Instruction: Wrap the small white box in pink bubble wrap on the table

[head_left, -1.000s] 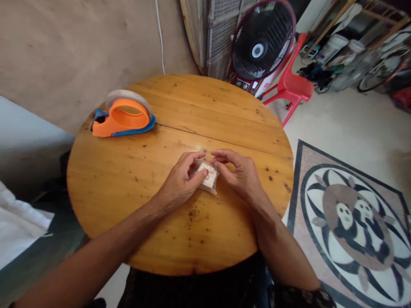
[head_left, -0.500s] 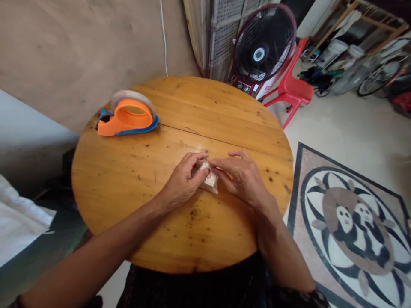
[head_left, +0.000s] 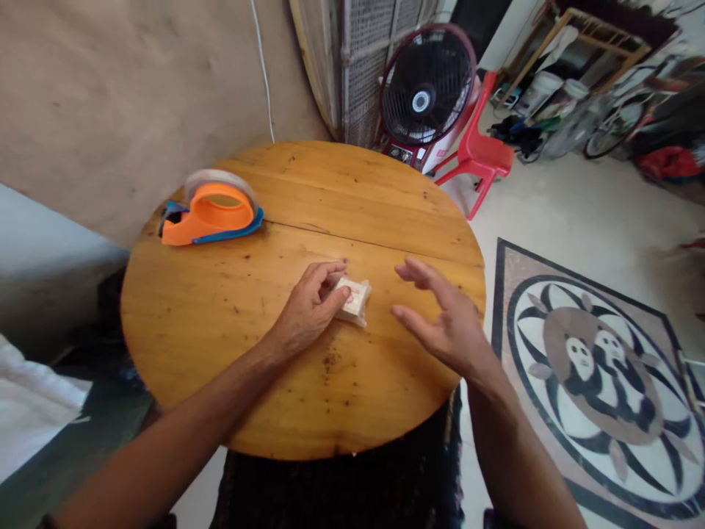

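A small whitish box-shaped packet (head_left: 355,297) in clear plastic film lies on the round wooden table (head_left: 275,397). Faint reddish print shows on its top. My left hand (head_left: 311,305) is closed on the packet's left side, thumb on top and fingers behind its far edge. To the right, my right hand (head_left: 440,316) hovers apart from the packet, thumb and fingers spread, with nothing in it.
An orange and blue tape dispenser (head_left: 212,213) with a large roll stands at the table's far left. Beyond the table are a dark red fan (head_left: 421,92) and a red plastic chair (head_left: 482,154). A panda floor mosaic (head_left: 600,375) lies at right.
My right hand has let go of the packet's right end, moved off to the right and spread its fingers. My left hand stays on the packet. The view has shifted slightly.
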The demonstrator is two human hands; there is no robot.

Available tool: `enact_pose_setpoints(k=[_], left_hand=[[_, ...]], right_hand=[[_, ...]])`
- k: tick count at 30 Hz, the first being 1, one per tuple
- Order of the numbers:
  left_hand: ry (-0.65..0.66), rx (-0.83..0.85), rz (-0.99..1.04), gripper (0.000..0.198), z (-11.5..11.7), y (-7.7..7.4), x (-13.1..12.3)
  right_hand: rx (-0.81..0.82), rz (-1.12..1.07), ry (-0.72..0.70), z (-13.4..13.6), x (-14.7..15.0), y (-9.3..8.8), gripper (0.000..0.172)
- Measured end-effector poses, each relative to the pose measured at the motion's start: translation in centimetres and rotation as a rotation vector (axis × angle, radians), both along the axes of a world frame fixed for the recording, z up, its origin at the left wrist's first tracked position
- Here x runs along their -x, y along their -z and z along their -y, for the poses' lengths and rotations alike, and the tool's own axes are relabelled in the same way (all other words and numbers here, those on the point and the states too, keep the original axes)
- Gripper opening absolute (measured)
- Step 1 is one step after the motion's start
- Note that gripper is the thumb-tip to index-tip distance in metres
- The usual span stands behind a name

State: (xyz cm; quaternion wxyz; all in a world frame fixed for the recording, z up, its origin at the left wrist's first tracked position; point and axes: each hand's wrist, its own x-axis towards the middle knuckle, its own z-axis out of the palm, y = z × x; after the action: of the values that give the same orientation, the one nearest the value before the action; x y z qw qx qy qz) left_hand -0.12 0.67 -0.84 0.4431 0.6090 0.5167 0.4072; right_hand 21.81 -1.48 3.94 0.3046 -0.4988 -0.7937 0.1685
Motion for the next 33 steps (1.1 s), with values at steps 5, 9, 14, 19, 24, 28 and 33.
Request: enact_pose_setpoints(k=[5,9,14,19,24,28,33], left_hand=[[0.072,0.1,0.053,0.052,-0.4,-0.8,1.8],[0.271,0.063,0.001,0.072,-1.0,-0.5,3.9],[0.376,-0.027,-0.091,0.081,-1.2,0.4,4.2],[0.244,-0.072,-0.1,0.07,-1.2,0.9,3.1],[0.062,-0.096,-0.115,0.066,-1.7,1.4,2.2],[0.095,-0.134,-0.201,0.071,-1.7,1.1,2.4],[0.233,-0.13,-0.244,0.082,-1.5,0.3,4.0]], right_hand=[[0.205,0.014,-0.065,-0.1,1.9,4.1,0.097],[0.186,-0.039,-0.044,-0.3,3.0,5.1,0.089],[0.213,-0.104,-0.087,-1.2,2.7,5.2,0.08],[0.26,-0.152,-0.217,-3.9,2.5,5.3,0.073],[0.306,-0.327,-0.285,-5.9,2.8,6.3,0.072],[0.31,-0.359,-0.27,-5.8,2.8,7.3,0.083],[0.265,-0.355,-0.256,-5.5,2.9,7.7,0.087]])
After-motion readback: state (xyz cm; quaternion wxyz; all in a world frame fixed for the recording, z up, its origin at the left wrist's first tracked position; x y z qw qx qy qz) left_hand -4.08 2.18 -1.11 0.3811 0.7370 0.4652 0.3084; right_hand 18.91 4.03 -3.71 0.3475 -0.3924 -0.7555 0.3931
